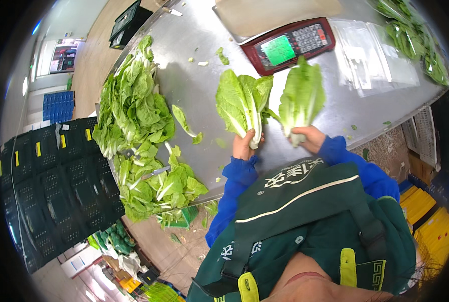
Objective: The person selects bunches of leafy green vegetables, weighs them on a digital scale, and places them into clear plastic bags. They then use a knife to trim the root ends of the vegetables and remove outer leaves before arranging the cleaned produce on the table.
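Note:
My left hand (pixel 243 145) grips a small head of leafy greens (pixel 243 100) by its pale stem end, leaves pointing away from me. In my right hand (pixel 310 137) is a second leafy head (pixel 303 92), slightly blurred, held at its base. Both are above the metal table (pixel 194 90). Just beyond them stands a dark red digital scale (pixel 288 45) with a lit green display. A large pile of whole leafy heads (pixel 134 102) lies at the left. Nearer to me, loose leaves (pixel 179 181) are heaped with a knife (pixel 155 172) on top.
Clear plastic bags (pixel 371 56) lie right of the scale, with bagged greens (pixel 416 41) beyond. Stacked dark crates (pixel 58 181) stand left of the table. Under its near edge is a green basket (pixel 188 217) with leaf scraps. Yellow crates (pixel 433 230) are at my right.

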{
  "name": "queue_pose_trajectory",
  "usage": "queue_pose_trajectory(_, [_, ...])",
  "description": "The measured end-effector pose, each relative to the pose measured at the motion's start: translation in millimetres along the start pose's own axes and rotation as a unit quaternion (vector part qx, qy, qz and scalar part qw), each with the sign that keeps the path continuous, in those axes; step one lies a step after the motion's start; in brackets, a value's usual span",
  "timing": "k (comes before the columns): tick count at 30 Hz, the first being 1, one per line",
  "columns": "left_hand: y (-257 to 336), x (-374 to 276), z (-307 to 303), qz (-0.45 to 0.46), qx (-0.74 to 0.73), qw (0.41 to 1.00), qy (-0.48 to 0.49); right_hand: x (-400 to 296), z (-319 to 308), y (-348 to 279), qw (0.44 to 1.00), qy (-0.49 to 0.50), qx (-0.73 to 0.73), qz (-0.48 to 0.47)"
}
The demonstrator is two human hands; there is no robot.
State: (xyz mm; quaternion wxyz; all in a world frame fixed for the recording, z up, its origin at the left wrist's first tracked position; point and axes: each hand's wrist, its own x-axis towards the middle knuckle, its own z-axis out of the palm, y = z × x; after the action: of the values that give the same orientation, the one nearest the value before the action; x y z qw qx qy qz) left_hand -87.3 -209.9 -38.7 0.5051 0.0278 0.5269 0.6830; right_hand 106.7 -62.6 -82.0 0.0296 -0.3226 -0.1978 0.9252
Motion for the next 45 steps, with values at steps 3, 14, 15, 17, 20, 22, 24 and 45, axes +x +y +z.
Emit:
queue_pose_trajectory(3, [-25, -12, 39, 0.057, 0.039, 0.997, 0.038, 7, 37, -2, 0.999, -0.034, 0.026, 0.009])
queue_pose_trajectory(14, [-38, -25, 63, 0.135, 0.088, 0.977, 0.138, -5, 61, 3, 0.993, 0.057, 0.005, -0.105])
queue_pose_trajectory(15, [-41, -21, 56, 0.152, 0.149, 0.963, 0.166, -4, 59, 4, 0.995, 0.040, -0.030, -0.089])
queue_pose_trajectory(17, [-62, -7, 32, 0.183, 0.247, 0.936, 0.173, 2, 35, 6, 0.989, 0.050, -0.107, -0.086])
queue_pose_trajectory(20, [-42, -12, -3, -0.043, -0.098, 0.993, 0.054, 25, 3, 22, 0.961, 0.102, -0.236, -0.098])
queue_pose_trajectory(22, [-41, -13, -50, 0.065, 0.214, 0.972, 0.070, 21, -2, 11, 0.944, 0.158, -0.285, -0.058])
queue_pose_trajectory(24, [-19, -21, -30, 0.020, 0.098, 0.990, 0.100, 4, -13, 7, 0.923, 0.201, -0.231, -0.232])
queue_pose_trajectory(45, [-51, -9, 208, 0.182, 0.265, 0.945, -0.054, -94, -20, -70, 0.946, 0.069, -0.125, -0.290])
